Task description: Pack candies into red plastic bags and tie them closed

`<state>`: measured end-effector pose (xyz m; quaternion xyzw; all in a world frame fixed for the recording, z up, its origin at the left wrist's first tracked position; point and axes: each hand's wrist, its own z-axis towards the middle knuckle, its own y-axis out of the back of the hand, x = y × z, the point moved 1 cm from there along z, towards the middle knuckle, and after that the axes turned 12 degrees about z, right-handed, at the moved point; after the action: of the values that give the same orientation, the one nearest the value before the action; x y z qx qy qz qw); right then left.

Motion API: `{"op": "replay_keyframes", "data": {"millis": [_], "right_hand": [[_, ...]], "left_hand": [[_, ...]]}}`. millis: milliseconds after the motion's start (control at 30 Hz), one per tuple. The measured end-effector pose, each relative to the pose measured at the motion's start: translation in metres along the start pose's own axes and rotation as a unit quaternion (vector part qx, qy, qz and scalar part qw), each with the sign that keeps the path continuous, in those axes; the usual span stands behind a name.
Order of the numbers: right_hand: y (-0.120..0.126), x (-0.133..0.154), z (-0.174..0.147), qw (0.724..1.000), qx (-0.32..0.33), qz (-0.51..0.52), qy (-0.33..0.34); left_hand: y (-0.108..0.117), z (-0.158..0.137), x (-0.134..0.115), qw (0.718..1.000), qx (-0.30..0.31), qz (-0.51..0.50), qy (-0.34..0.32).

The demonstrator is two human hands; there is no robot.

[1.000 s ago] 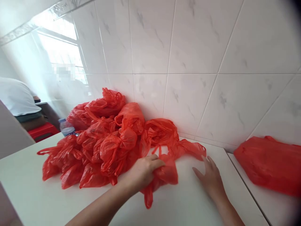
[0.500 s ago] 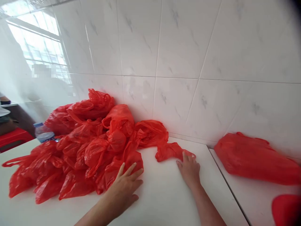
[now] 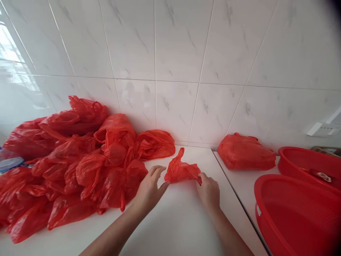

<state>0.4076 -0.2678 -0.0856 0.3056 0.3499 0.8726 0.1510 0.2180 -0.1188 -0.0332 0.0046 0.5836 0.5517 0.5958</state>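
A small crumpled red plastic bag (image 3: pixel 182 171) is between my hands, just above or on the white tabletop. My right hand (image 3: pixel 209 190) is closed, pinching the bag's right end between thumb and fingers. At the bag's left end is my left hand (image 3: pixel 151 185), thumb and fingers apart in a curve; its thumb meets or nearly meets the plastic. To the left lies a large heap of red plastic bags (image 3: pixel 90 167), several of them bulging, their contents hidden. Against the wall, behind the small bag, rests another loose red bag (image 3: pixel 157 144).
On the adjoining surface to the right, past a dark seam, sits a packed red bag (image 3: pixel 245 153). Two red plastic baskets (image 3: pixel 259 190) stand at the far right. A tiled wall (image 3: pixel 176 106) closes off the back. A blue bottle cap or lid (image 3: pixel 12 163) shows at left.
My left hand has moved from the heap's edge to the small bag. My right hand now pinches the bag, which has been drawn clear of its neighbour. The view has turned right, showing the baskets.
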Motion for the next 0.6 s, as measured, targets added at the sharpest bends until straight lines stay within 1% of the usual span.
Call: {"op": "replay_keyframes", "data": {"millis": [67,167,267,333,433,533,600], "right_hand": [[0.007,0.006,-0.013,1.0,-0.002,0.013,0.004],[0.016,0.017,-0.033,0.999,0.011,0.037,0.007],[0.024,0.023,-0.047,0.997,0.042,0.069,-0.01],[0.029,0.022,-0.05,0.993,0.066,0.095,-0.032],[0.032,0.012,-0.048,0.985,0.082,0.121,-0.087],[0.036,-0.004,-0.041,0.978,0.068,0.122,-0.154],[0.041,-0.015,-0.036,0.973,0.049,0.115,-0.195]], "left_hand": [[-0.029,0.011,-0.01,0.997,0.013,-0.057,0.057],[-0.068,0.028,-0.016,0.982,0.043,-0.142,0.115],[-0.093,0.037,-0.02,0.959,0.066,-0.234,0.147],[-0.101,0.038,-0.021,0.942,0.065,-0.293,0.152],[-0.101,0.039,-0.015,0.909,0.047,-0.384,0.153],[-0.093,0.043,-0.001,0.876,0.025,-0.451,0.168],[-0.086,0.048,0.01,0.863,0.02,-0.471,0.183]]}}
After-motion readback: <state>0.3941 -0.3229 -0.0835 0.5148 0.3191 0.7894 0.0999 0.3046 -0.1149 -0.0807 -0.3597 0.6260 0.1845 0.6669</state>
